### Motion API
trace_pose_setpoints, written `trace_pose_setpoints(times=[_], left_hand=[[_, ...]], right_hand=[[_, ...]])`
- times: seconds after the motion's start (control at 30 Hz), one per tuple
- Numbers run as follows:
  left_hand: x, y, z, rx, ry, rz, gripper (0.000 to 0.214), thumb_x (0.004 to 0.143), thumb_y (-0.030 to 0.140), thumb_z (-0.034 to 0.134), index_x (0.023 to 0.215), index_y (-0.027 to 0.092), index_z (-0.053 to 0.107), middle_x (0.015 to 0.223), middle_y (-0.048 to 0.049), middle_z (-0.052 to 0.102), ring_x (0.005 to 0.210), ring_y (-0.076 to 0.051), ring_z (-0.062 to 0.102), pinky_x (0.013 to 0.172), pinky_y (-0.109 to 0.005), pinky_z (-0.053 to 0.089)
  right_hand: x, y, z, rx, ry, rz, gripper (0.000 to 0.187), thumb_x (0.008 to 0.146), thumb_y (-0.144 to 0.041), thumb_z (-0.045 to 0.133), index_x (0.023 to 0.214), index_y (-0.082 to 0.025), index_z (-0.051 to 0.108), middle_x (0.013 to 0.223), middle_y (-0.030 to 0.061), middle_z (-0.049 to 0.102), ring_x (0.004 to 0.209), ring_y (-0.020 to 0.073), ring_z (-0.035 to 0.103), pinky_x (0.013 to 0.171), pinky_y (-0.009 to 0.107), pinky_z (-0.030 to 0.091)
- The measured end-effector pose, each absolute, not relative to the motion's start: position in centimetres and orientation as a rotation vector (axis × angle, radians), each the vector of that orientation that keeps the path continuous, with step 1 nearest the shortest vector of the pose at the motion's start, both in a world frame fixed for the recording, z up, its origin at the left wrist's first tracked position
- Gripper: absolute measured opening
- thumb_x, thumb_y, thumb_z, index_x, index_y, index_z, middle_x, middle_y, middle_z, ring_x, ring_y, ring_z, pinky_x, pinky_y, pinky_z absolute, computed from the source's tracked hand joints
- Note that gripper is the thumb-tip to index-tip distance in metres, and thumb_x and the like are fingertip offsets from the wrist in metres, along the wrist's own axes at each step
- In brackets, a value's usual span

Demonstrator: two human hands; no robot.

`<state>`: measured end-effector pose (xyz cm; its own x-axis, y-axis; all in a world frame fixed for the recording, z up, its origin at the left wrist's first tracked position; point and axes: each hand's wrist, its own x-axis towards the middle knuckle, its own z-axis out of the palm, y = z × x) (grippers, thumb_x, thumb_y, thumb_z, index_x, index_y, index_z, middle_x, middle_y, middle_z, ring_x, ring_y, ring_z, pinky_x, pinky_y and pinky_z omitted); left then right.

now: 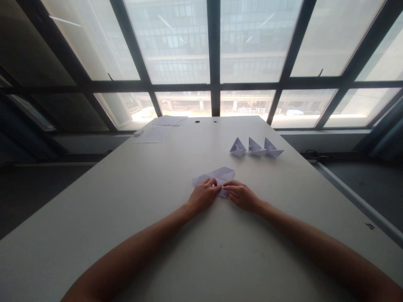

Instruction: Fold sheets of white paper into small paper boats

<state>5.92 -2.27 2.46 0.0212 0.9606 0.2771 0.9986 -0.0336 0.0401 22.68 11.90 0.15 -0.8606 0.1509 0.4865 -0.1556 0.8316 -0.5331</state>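
Observation:
A sheet of white paper folded into a flat, angular shape lies on the table in front of me. My left hand and my right hand meet at its near edge, with the fingertips of both on the paper and close together. The fingertips hide the middle of the near edge. Beyond and to the right, three small folded paper boats stand in a row, apart from my hands.
The large pale table runs towards a tall window with dark frames. Loose paper sheets lie at its far edge. A single printed sheet and a small white object lie at the far left.

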Motion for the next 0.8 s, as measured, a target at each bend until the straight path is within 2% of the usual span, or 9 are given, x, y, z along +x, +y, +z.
trace_pose_setpoints(times=[0.17, 0.47, 0.63, 0.8], left_hand=[[6.2, -2.3, 2.5, -2.156, -2.009, -0.344, 0.028, 0.097, 0.028, 0.049, 0.122, 0.022, 0.061, 0.103, -0.0085, 0.06, 0.099, -0.023, 0.054, 0.092, -0.037, 0.046], [5.9, -2.3, 2.4, -2.205, -1.963, -0.393, 0.028, 0.097, 0.034, 0.05, 0.121, 0.025, 0.06, 0.111, -0.009, 0.058, 0.104, -0.023, 0.053, 0.095, -0.037, 0.045], [5.7, -2.4, 2.3, -2.215, -1.977, -0.373, 0.028, 0.096, 0.032, 0.052, 0.123, 0.027, 0.059, 0.114, -0.0082, 0.055, 0.105, -0.023, 0.054, 0.095, -0.037, 0.044], [5.5, -2.4, 2.3, -2.23, -1.981, -0.375, 0.03, 0.096, 0.033, 0.052, 0.125, 0.028, 0.058, 0.116, -0.0078, 0.054, 0.104, -0.023, 0.055, 0.095, -0.037, 0.045]], right_hand=[[22.5, 12.4, -0.2, -0.061, -2.671, 0.59, 0.036, 0.095, -0.023, 0.051, 0.128, -0.02, 0.062, 0.137, 0.0108, 0.059, 0.132, 0.0237, 0.05, 0.113, 0.044, 0.036], [22.6, 12.4, 0.0, -0.313, -2.873, 0.41, 0.056, 0.101, -0.043, 0.037, 0.149, -0.015, 0.039, 0.155, 0.0126, 0.035, 0.145, 0.0245, 0.029, 0.119, 0.048, 0.02], [22.5, 13.1, -0.2, -0.507, -2.896, 0.334, 0.063, 0.1, -0.05, 0.033, 0.151, -0.012, 0.034, 0.157, 0.0135, 0.029, 0.148, 0.025, 0.022, 0.119, 0.05, 0.014], [22.5, 13.8, -0.4, -0.687, -2.866, 0.314, 0.064, 0.1, -0.051, 0.03, 0.151, -0.012, 0.034, 0.158, 0.0139, 0.028, 0.148, 0.027, 0.021, 0.118, 0.053, 0.014]])
